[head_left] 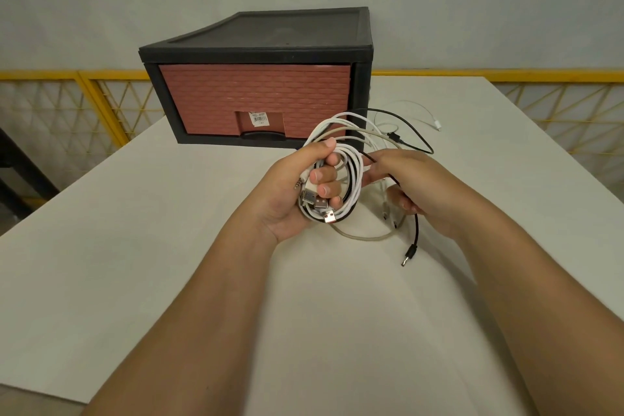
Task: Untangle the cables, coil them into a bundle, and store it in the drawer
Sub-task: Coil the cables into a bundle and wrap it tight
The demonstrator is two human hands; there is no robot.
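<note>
I am gripping the coil of cables (351, 159) in my left hand (290, 199), fingers curled through the loops and thumb pressing on top, with the USB plugs (320, 204) sticking out below my fingers. My right hand (425, 186) is sitting just beside the coil, fingers closing round the black cable (416, 230), whose plug end is hanging down to the table (135, 246). Loose white and black ends are trailing over the table behind my right hand, near the drawer's right corner. The drawer (256, 98), with its brick-pattern front, is standing closed in its black frame at the far side of the table, beyond my hands.
</note>
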